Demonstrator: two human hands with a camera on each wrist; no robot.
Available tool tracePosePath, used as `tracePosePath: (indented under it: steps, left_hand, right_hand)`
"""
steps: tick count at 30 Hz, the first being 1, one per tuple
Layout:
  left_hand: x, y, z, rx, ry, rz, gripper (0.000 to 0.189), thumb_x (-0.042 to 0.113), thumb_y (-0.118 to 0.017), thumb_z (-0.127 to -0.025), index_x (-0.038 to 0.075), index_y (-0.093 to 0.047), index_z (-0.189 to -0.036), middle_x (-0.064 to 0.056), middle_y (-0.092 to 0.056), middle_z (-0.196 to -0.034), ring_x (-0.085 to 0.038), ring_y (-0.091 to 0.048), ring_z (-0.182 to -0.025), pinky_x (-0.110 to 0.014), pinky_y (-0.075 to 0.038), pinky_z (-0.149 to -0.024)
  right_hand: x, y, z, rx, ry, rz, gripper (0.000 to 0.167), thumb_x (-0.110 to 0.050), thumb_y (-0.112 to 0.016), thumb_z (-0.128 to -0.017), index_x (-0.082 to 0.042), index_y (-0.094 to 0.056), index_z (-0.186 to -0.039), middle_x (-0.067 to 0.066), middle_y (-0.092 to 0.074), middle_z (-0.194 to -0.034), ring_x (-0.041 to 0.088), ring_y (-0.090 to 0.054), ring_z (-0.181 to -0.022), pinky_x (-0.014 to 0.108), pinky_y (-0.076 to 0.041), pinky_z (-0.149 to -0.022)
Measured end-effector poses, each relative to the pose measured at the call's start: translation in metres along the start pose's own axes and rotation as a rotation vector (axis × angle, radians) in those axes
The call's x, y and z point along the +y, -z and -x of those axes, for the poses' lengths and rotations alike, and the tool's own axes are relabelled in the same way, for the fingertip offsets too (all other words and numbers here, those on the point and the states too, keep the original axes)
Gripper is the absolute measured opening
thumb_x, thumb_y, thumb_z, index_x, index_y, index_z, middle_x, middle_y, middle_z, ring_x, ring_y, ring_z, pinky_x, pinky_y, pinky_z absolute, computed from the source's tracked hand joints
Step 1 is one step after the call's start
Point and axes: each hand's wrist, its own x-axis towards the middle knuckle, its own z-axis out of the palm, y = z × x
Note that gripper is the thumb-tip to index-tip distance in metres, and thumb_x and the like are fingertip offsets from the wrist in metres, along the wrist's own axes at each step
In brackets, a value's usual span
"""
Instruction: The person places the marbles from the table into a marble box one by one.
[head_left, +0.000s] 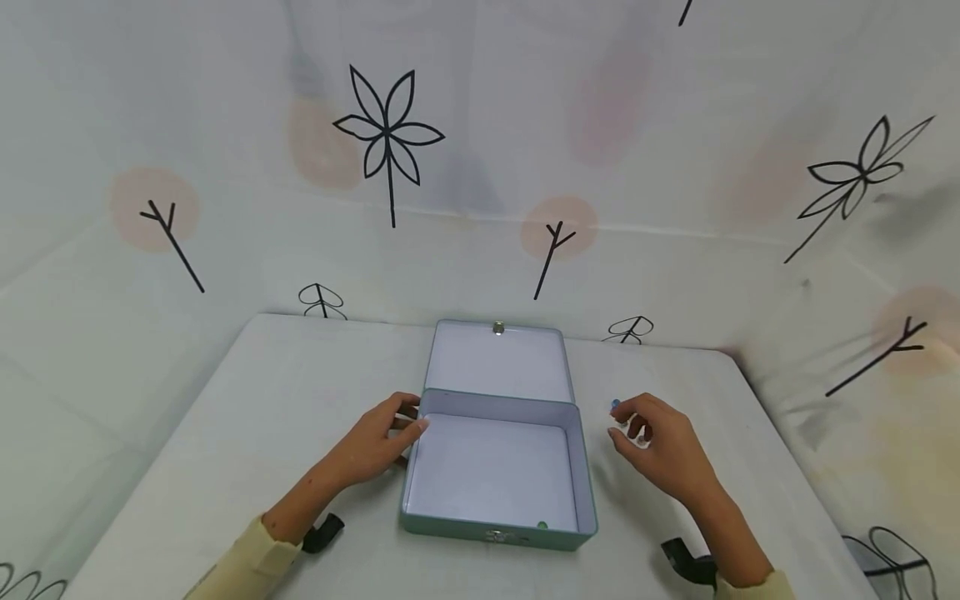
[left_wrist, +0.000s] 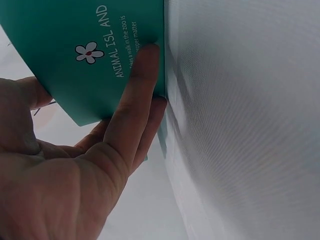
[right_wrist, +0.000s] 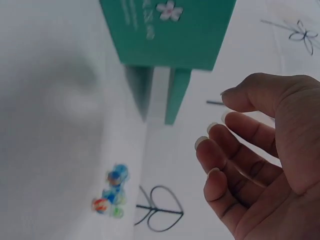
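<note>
A green tin box (head_left: 487,467) lies on the table with its lid (head_left: 498,358) folded back and its white inside showing. In its front right corner sits a small green marble (head_left: 542,525). My left hand (head_left: 382,437) grips the box's left wall, thumb over the rim and fingers along the printed outer side (left_wrist: 95,60). To the right of the box, my right hand (head_left: 660,442) hovers with loosely bent fingers and nothing between them. Close beyond its fingertips are small coloured marbles (right_wrist: 114,192), blurred in the right wrist view and mostly hidden by the hand in the head view.
The table (head_left: 300,367) has a white cover. A pale cloth (head_left: 480,167) with leaf drawings hangs behind it and along both sides. Black straps (head_left: 322,533) show at both wrists. A metal clasp (head_left: 497,536) is on the box's front.
</note>
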Motion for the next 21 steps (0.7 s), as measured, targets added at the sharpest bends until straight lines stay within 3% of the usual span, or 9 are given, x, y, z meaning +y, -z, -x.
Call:
tracePosePath:
  steps: [8, 21]
  left_hand:
    - [-0.001, 0.001, 0.0, -0.009, -0.004, 0.004, 0.058, 0.042, -0.06, -0.11, 0.005, -0.046, -0.152, -0.016, -0.058, -0.144, -0.036, -0.061, -0.134, -0.031, -0.065, -0.074]
    - [0.002, 0.001, 0.0, -0.016, 0.0, 0.009, 0.057, 0.04, -0.061, -0.109, 0.005, -0.046, -0.152, -0.016, -0.058, -0.143, -0.036, -0.06, -0.134, -0.032, -0.065, -0.075]
  right_hand:
    - [0.027, 0.004, -0.009, 0.011, -0.112, 0.002, 0.025, 0.001, -0.086, -0.083, -0.007, -0.073, -0.103, 0.004, -0.072, -0.094, 0.014, -0.062, -0.072, 0.024, -0.046, -0.06]
    - [0.057, -0.003, -0.004, -0.068, -0.301, 0.011, 0.017, -0.005, -0.081, -0.091, -0.002, -0.072, -0.106, 0.012, -0.071, -0.098, 0.019, -0.063, -0.077, 0.025, -0.049, -0.056]
